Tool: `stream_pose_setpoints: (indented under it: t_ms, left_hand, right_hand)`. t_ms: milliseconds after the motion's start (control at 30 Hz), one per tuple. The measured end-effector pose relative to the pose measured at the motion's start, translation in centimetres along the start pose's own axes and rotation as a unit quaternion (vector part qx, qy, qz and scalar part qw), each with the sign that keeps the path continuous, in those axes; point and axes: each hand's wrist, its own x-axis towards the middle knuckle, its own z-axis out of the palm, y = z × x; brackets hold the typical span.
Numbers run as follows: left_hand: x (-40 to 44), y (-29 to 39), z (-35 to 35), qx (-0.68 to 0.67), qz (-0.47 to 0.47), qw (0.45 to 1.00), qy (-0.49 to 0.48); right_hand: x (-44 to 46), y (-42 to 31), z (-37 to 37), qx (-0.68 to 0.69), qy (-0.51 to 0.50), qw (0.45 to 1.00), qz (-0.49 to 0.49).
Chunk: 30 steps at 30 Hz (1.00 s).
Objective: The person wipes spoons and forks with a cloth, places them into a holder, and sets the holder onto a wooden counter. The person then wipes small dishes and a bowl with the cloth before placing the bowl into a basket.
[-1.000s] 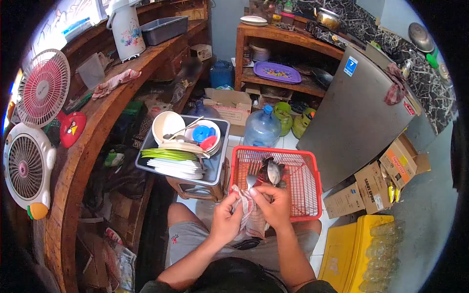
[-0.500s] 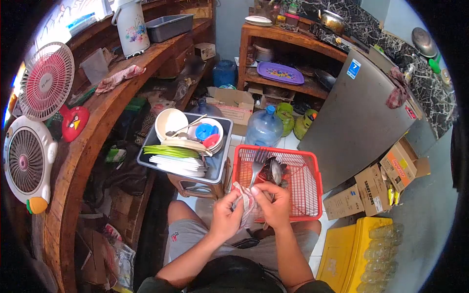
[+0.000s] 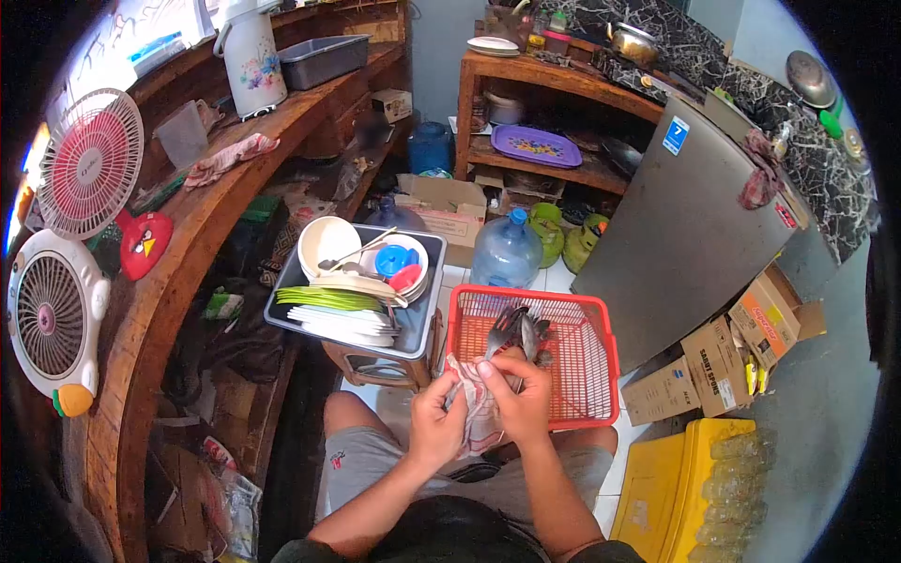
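My left hand (image 3: 437,418) pinches a white and red striped cloth (image 3: 481,410) above my lap. My right hand (image 3: 522,399) is closed at the cloth's other side, its thumb and fingers pressed together near the top. Whether a utensil is inside the cloth is hard to see. Just beyond my hands stands a red plastic basket (image 3: 608,361), with dark and silver utensils (image 3: 519,330) lying in its left part. To the left, a grey tub (image 3: 435,272) holds green plates (image 3: 328,298), white plates (image 3: 340,324), bowls and a blue lidded item.
A brown stool (image 3: 385,368) supports the tub. A blue water jug (image 3: 508,251) and green gas cylinders (image 3: 580,246) stand behind the basket. The fridge (image 3: 678,230), cartons (image 3: 706,371) and a yellow crate (image 3: 657,483) are right. A curved wooden counter (image 3: 155,347) with fans runs left.
The fork that stood up from the cloth between my hands no longer shows there. My hands stay close together on the cloth, in nearly the same place.
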Motion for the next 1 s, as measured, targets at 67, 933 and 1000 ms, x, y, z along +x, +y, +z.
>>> stream_pose_setpoints:
  t_ms: [67,933,1000]
  left_hand:
    - [-0.5,-0.4,0.1,-0.028,-0.023,0.999,0.003]
    - [4.7,2.4,0.7,-0.223,-0.079,0.966,0.106]
    - [5.7,2.3,-0.7,-0.182,-0.006,0.97,0.164]
  right_hand:
    - [-0.1,0.4,0.2,-0.002,0.045,0.999,-0.024]
    - [-2.2,-0.6,-0.2,-0.085,-0.048,0.992,0.078]
    - [-2.8,0.9,-1.2,-0.076,-0.052,0.992,0.081]
